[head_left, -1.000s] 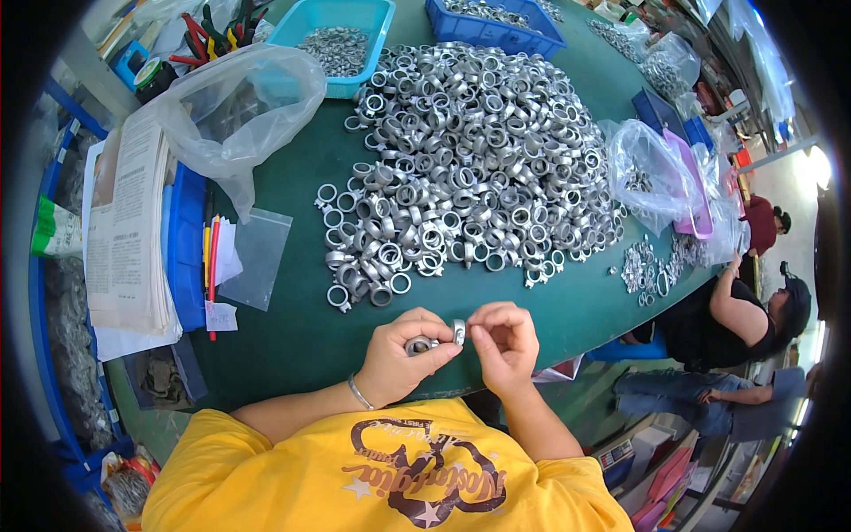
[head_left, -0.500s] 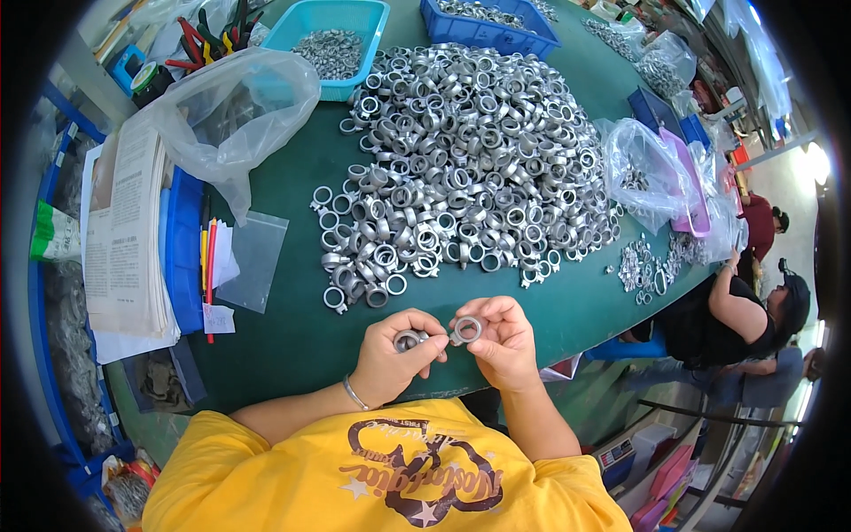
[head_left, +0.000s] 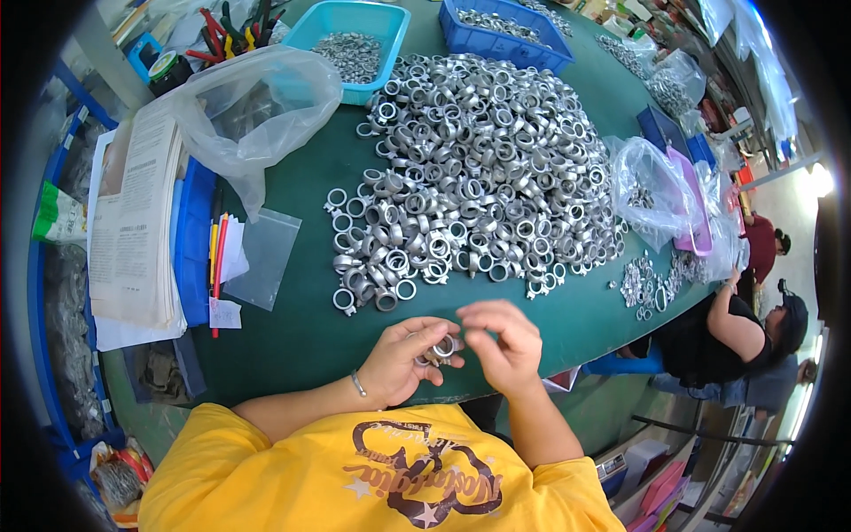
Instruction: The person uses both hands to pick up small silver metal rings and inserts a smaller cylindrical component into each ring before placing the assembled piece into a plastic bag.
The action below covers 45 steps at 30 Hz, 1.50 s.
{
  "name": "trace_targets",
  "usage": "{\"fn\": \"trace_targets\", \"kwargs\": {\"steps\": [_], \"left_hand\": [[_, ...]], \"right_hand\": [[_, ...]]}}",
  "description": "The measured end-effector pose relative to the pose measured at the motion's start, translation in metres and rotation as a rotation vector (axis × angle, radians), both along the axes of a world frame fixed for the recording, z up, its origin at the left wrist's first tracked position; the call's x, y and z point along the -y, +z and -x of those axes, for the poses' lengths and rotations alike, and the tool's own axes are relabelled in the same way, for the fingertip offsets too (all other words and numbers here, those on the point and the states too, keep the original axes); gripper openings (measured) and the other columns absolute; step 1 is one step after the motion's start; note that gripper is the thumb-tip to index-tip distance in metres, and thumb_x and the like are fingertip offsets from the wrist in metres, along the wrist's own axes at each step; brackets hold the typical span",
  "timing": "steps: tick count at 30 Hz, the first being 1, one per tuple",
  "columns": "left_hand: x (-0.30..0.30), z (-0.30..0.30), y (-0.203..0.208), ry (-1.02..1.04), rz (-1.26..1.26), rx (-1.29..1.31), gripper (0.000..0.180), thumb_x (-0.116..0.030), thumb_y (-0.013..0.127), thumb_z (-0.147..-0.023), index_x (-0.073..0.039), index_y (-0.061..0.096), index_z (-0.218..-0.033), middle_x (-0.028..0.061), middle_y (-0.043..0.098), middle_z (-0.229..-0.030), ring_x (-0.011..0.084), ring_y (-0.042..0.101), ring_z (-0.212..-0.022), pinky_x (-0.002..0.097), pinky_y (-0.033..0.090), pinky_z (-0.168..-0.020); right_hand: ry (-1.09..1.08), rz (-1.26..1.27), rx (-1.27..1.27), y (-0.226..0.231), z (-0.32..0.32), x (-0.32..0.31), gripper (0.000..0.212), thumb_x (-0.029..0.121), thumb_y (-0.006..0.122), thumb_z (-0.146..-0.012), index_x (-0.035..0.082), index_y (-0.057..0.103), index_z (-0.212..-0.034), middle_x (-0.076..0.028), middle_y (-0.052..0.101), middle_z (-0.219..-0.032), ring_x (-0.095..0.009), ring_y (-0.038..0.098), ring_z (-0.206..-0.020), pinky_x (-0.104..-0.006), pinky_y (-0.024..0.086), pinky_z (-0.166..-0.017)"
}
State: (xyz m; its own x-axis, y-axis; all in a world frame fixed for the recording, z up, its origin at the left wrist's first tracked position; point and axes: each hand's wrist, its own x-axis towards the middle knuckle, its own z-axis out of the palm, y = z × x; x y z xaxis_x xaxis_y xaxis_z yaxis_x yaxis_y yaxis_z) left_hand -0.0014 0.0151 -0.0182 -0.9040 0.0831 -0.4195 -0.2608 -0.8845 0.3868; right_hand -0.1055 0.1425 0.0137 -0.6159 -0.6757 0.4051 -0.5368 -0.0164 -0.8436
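Note:
Close to my body, my left hand [head_left: 401, 356] is closed around silver metal ring fittings [head_left: 442, 348]; one ring's round opening faces up between thumb and fingers. How many rings it holds is partly hidden by the fingers. Just to the right, my right hand [head_left: 507, 348] is raised with its fingers curved and thumb apart, and nothing shows in it. Its fingertips are slightly blurred. Beyond both hands lies a large heap of similar metal rings [head_left: 496, 168] on the green tabletop [head_left: 292, 346].
A turquoise basket [head_left: 359, 92] and a blue crate [head_left: 505, 51] of small metal parts stand at the back. On the left are a plastic bag [head_left: 253, 133], newspapers [head_left: 133, 239] and pencils [head_left: 216, 275]. Small fittings [head_left: 640, 284] lie right, near a seated person [head_left: 731, 324].
The ring my right hand held is no longer in it; a ring now shows at my left fingertips. My right hand has opened and lifted slightly. The view has shifted a little.

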Motion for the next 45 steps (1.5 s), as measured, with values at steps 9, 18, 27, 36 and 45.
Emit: {"fn": "trace_targets", "kwargs": {"steps": [9, 18, 27, 36, 45], "left_hand": [[0.001, 0.003, 0.001, 0.085, 0.008, 0.048, 0.010, -0.008, 0.055, -0.083, 0.000, 0.055, -0.090, 0.0108, 0.057, -0.088, 0.0182, 0.060, -0.076, 0.0236, 0.048, -0.049], [0.000, 0.001, 0.009, 0.190, 0.213, 0.035, 0.010, -0.005, 0.060, -0.080, 0.000, 0.056, -0.088, 0.0076, 0.057, -0.084, 0.0119, 0.057, -0.070, 0.0199, 0.044, -0.045], [0.000, 0.001, 0.010, 0.180, 0.488, -0.074, 0.012, -0.002, 0.063, -0.077, 0.000, 0.059, -0.088, 0.0043, 0.055, -0.082, 0.0080, 0.053, -0.061, 0.0179, 0.041, -0.046], [-0.003, 0.001, 0.006, 0.185, 0.701, -0.176, 0.008, 0.003, 0.063, -0.074, 0.003, 0.061, -0.081, 0.0047, 0.053, -0.091, 0.0074, 0.052, -0.060, 0.0179, 0.041, -0.047], [-0.003, 0.001, 0.004, 0.215, 0.911, -0.279, 0.010, 0.003, 0.065, -0.072, -0.001, 0.062, -0.081, 0.0041, 0.055, -0.088, 0.0083, 0.053, -0.069, 0.0195, 0.043, -0.058]], "right_hand": [[-0.234, -0.336, -0.303, -0.016, 0.034, 0.061, 0.013, 0.003, 0.066, -0.070, 0.003, 0.059, -0.081, -0.010, 0.055, -0.080, -0.027, 0.055, -0.072, -0.0338, 0.045, -0.060], [0.010, -0.091, 0.654, -0.019, 0.014, 0.012, 0.011, -0.003, 0.058, -0.080, -0.002, 0.056, -0.090, -0.004, 0.060, -0.085, -0.009, 0.055, -0.072, -0.0221, 0.047, -0.063], [0.091, -0.113, -0.072, -0.005, 0.004, 0.000, 0.014, -0.006, 0.064, -0.070, 0.001, 0.059, -0.081, -0.013, 0.061, -0.093, -0.023, 0.061, -0.076, -0.0255, 0.049, -0.066], [-0.024, 0.011, 0.648, -0.010, -0.003, -0.006, 0.013, 0.003, 0.044, -0.090, -0.003, 0.051, -0.099, -0.009, 0.059, -0.087, -0.011, 0.057, -0.069, -0.0215, 0.047, -0.060], [0.121, -0.114, 0.832, -0.002, 0.002, -0.010, 0.020, 0.011, 0.047, -0.090, -0.003, 0.054, -0.103, -0.003, 0.057, -0.078, -0.008, 0.054, -0.068, -0.0198, 0.045, -0.059]]}}
